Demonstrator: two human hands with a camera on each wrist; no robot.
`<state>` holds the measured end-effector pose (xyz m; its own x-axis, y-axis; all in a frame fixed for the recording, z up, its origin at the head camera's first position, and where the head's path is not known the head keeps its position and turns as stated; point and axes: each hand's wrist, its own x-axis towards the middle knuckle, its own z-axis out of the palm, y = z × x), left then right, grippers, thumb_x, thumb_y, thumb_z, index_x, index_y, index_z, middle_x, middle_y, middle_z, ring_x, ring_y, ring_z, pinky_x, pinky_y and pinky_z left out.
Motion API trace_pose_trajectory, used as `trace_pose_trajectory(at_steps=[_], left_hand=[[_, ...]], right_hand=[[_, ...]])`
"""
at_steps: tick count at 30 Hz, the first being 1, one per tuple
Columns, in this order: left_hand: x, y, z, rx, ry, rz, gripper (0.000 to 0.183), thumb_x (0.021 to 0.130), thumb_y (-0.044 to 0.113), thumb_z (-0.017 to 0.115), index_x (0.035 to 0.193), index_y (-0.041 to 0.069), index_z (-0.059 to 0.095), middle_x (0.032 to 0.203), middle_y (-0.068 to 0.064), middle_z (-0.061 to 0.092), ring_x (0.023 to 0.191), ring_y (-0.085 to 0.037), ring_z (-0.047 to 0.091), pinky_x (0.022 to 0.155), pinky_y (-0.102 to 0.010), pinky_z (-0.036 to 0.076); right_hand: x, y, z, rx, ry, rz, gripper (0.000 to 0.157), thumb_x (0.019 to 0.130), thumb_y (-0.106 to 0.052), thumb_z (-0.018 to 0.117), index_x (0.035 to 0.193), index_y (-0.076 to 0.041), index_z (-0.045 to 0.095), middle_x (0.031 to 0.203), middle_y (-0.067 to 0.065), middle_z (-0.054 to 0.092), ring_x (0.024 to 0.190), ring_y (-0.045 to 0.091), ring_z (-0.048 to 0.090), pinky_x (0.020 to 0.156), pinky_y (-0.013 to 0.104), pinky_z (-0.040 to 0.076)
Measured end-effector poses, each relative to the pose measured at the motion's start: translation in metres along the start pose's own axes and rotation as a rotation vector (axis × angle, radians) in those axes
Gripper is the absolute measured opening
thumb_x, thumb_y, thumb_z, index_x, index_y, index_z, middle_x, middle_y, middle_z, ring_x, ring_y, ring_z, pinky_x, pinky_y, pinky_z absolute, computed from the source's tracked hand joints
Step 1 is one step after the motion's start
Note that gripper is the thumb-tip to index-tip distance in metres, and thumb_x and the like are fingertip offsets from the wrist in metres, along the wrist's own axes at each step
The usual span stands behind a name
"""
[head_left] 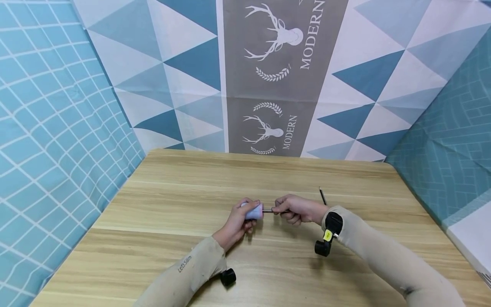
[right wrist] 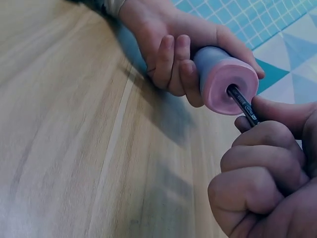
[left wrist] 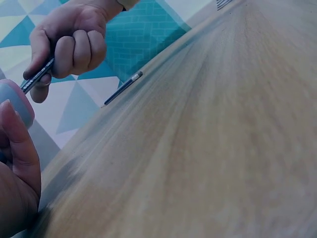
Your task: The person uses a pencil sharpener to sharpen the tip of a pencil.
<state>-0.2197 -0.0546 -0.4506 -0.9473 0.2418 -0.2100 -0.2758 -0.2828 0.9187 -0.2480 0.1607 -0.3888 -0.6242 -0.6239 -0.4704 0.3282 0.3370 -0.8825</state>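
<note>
My left hand [head_left: 235,225] grips a light-blue pencil sharpener [head_left: 253,212] with a pink end, its fingers and thumb curled around the body. The pink face [right wrist: 216,94] points towards the right hand, and a dark pencil [right wrist: 243,105] goes into its central hole. With thumb and curled fingers, my right hand [head_left: 297,209] pinches that pencil a short way from the opening. The pencil's tip is hidden inside the sharpener, and its other end is covered by the right hand. Both hands are held above the table, close together.
A second dark pencil [head_left: 323,196] lies on the wooden table [head_left: 192,179] just beyond the right wrist. A white object [head_left: 469,230] stands at the table's right edge. Patterned cloths [head_left: 184,85] hang behind and at both sides.
</note>
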Motion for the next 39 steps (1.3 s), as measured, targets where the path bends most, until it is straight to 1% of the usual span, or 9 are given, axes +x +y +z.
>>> trace_pose_trajectory(at_steps=[6, 9, 15, 20, 24, 27, 29, 32, 39], left_hand=[[0.001, 0.000, 0.000, 0.002, -0.008, 0.012, 0.018, 0.090, 0.030, 0.068, 0.082, 0.017, 0.057, 0.067, -0.004, 0.055, 0.043, -0.009, 0.042, 0.038, -0.022, 0.036], [0.000, -0.001, 0.000, -0.004, -0.018, 0.014, 0.019, 0.090, 0.030, 0.068, 0.083, 0.017, 0.057, 0.068, -0.005, 0.056, 0.043, -0.009, 0.043, 0.037, -0.022, 0.037], [0.000, -0.002, 0.001, -0.017, -0.020, 0.012, 0.017, 0.090, 0.028, 0.068, 0.083, 0.017, 0.057, 0.069, -0.005, 0.055, 0.043, -0.009, 0.042, 0.037, -0.021, 0.036], [0.000, -0.001, 0.000, -0.016, -0.018, 0.014, 0.017, 0.090, 0.027, 0.068, 0.083, 0.017, 0.057, 0.068, -0.005, 0.054, 0.043, -0.009, 0.042, 0.037, -0.022, 0.036], [0.000, -0.001, 0.000, -0.019, -0.030, 0.013, 0.018, 0.090, 0.030, 0.068, 0.084, 0.017, 0.057, 0.067, -0.005, 0.055, 0.043, -0.010, 0.042, 0.037, -0.022, 0.036], [0.001, -0.001, 0.000, -0.020, -0.029, 0.010, 0.018, 0.090, 0.030, 0.068, 0.084, 0.017, 0.058, 0.066, -0.004, 0.054, 0.043, -0.009, 0.042, 0.037, -0.022, 0.036], [0.001, -0.001, 0.000, -0.018, -0.024, 0.011, 0.017, 0.090, 0.029, 0.068, 0.083, 0.017, 0.057, 0.064, -0.004, 0.054, 0.042, -0.009, 0.042, 0.037, -0.022, 0.036], [0.001, -0.001, -0.001, -0.013, -0.017, 0.016, 0.017, 0.090, 0.028, 0.068, 0.082, 0.017, 0.057, 0.064, -0.004, 0.054, 0.042, -0.008, 0.043, 0.037, -0.022, 0.036], [0.001, -0.001, 0.000, -0.014, -0.009, 0.008, 0.018, 0.090, 0.028, 0.068, 0.081, 0.016, 0.057, 0.064, -0.004, 0.054, 0.042, -0.009, 0.042, 0.036, -0.022, 0.036]], right_hand=[[-0.006, 0.001, 0.003, -0.166, 0.075, -0.101, 0.024, 0.099, -0.019, 0.057, 0.080, -0.007, 0.047, 0.055, -0.004, 0.028, 0.045, 0.009, 0.021, 0.044, 0.025, 0.017], [-0.012, 0.002, 0.005, -0.373, 0.132, -0.194, 0.021, 0.097, -0.023, 0.062, 0.090, -0.005, 0.054, 0.059, -0.003, 0.039, 0.048, 0.010, 0.030, 0.045, 0.026, 0.024], [-0.021, 0.006, 0.011, -0.996, 0.284, -0.584, 0.029, 0.091, -0.017, 0.073, 0.112, -0.005, 0.058, 0.077, -0.004, 0.061, 0.064, 0.008, 0.055, 0.059, 0.026, 0.049], [-0.017, 0.017, 0.009, -1.417, 0.398, -0.922, 0.027, 0.087, -0.009, 0.076, 0.109, -0.007, 0.061, 0.092, 0.001, 0.068, 0.075, 0.012, 0.066, 0.065, 0.026, 0.056], [-0.011, 0.021, 0.007, -1.692, 0.481, -1.121, 0.002, 0.098, -0.008, 0.060, 0.100, -0.007, 0.059, 0.081, -0.001, 0.061, 0.060, 0.010, 0.057, 0.051, 0.021, 0.049], [-0.009, 0.022, 0.005, -1.876, 0.515, -1.210, 0.026, 0.108, -0.006, 0.031, 0.094, -0.008, 0.054, 0.075, -0.001, 0.055, 0.055, 0.010, 0.048, 0.045, 0.020, 0.041], [-0.007, 0.023, 0.003, -1.976, 0.537, -1.260, 0.038, 0.109, -0.005, 0.017, 0.093, -0.009, 0.051, 0.076, 0.000, 0.054, 0.055, 0.011, 0.046, 0.045, 0.021, 0.039], [-0.004, 0.023, 0.002, -2.072, 0.582, -1.332, 0.037, 0.110, -0.005, 0.019, 0.094, -0.009, 0.053, 0.078, 0.000, 0.055, 0.057, 0.011, 0.047, 0.046, 0.021, 0.040], [0.004, 0.028, 0.001, -2.056, 0.613, -1.431, 0.035, 0.109, -0.006, 0.026, 0.091, -0.008, 0.056, 0.075, 0.000, 0.057, 0.053, 0.009, 0.047, 0.046, 0.021, 0.039]])
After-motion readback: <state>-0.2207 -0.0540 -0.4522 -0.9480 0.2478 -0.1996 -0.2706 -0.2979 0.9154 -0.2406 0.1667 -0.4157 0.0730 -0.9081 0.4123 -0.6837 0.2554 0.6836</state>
